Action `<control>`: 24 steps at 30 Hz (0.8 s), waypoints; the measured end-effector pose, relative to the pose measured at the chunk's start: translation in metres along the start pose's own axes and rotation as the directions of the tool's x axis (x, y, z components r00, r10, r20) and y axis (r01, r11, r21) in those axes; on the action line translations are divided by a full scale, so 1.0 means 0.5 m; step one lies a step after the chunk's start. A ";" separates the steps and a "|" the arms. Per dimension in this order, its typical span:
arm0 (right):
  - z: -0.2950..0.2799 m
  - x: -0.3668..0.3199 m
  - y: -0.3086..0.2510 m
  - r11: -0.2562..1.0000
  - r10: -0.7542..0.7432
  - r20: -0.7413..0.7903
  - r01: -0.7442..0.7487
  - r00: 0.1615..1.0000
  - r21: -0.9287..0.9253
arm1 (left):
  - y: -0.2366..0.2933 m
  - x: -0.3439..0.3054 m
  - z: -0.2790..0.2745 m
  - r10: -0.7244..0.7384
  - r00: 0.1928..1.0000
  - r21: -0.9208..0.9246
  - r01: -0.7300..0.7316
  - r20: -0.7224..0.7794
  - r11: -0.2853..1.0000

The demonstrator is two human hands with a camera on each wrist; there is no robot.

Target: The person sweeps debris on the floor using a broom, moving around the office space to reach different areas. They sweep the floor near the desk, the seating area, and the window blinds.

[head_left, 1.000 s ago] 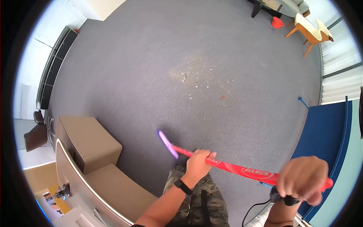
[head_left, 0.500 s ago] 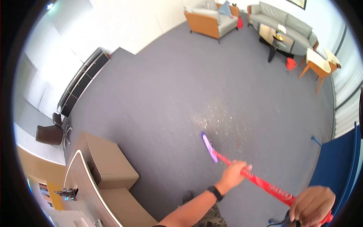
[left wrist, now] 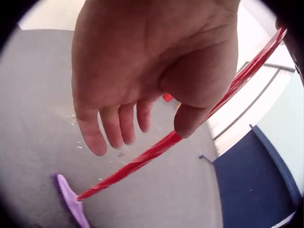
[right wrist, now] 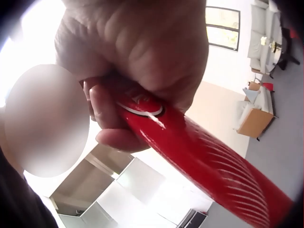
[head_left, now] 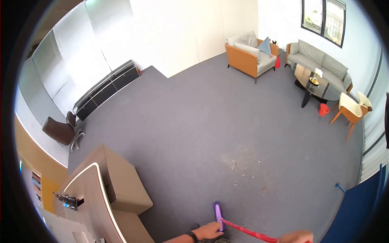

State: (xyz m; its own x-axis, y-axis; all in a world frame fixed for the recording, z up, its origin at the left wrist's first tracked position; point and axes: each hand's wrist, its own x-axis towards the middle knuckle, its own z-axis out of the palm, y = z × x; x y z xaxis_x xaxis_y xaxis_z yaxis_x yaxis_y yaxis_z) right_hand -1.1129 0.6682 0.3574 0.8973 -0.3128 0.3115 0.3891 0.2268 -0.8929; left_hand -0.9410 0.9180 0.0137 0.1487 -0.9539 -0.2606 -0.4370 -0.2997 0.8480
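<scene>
Sweeping, I'd say: right hand (head_left: 296, 236) gripping the broom (head_left: 247, 231), left hand (head_left: 208, 231) loose-fingered, debris (head_left: 243, 163) at lower centre-right probably needing a longer reach.

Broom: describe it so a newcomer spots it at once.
Find the brown desk, lower left in the head view. Right of it, against grey floor, is the broom, its red handle in the right hand; only it has a purple head.

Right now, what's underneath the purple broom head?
Grey floor shows around the purple broom head, but whatever lies directly beneath is covered, so I can't say whether any bits are there. The visible scattered debris lies ahead, apart from it.
</scene>
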 end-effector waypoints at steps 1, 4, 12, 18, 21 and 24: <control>0.013 -0.014 0.006 0.995 0.095 -0.050 -0.095 0.994 0.001 | -0.020 -0.042 -0.040 -0.142 0.981 0.060 0.135 0.136 0.989; 0.041 -0.036 0.045 0.977 0.183 -0.156 -0.197 0.971 -0.077 | -0.081 -0.184 -0.118 -0.374 0.921 0.247 0.340 0.107 0.908; 0.138 -0.009 0.128 0.928 0.286 -0.191 -0.321 0.939 -0.191 | -0.076 -0.454 -0.297 -0.407 0.909 0.148 0.417 -0.091 0.897; 0.209 0.034 0.225 0.844 0.388 -0.130 -0.408 0.913 -0.349 | -0.086 -0.550 -0.353 -0.492 0.817 -0.031 0.507 -0.300 0.861; 0.193 0.019 0.327 0.791 0.491 -0.075 -0.480 0.868 -0.378 | -0.076 -0.586 -0.380 -0.521 0.799 -0.084 0.522 -0.301 0.849; 0.193 0.010 0.374 0.751 0.494 -0.091 -0.477 0.865 -0.456 | -0.086 -0.618 -0.388 -0.522 0.787 -0.126 0.511 -0.330 0.850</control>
State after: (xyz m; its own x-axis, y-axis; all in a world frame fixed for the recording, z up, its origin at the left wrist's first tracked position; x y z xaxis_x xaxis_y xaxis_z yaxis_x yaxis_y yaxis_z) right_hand -1.0157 0.7980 0.2234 0.9490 -0.2423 -0.2015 -0.2313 -0.1014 -0.9676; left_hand -0.7959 1.2280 0.1475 0.6377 -0.5901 -0.4950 -0.1842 -0.7409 0.6459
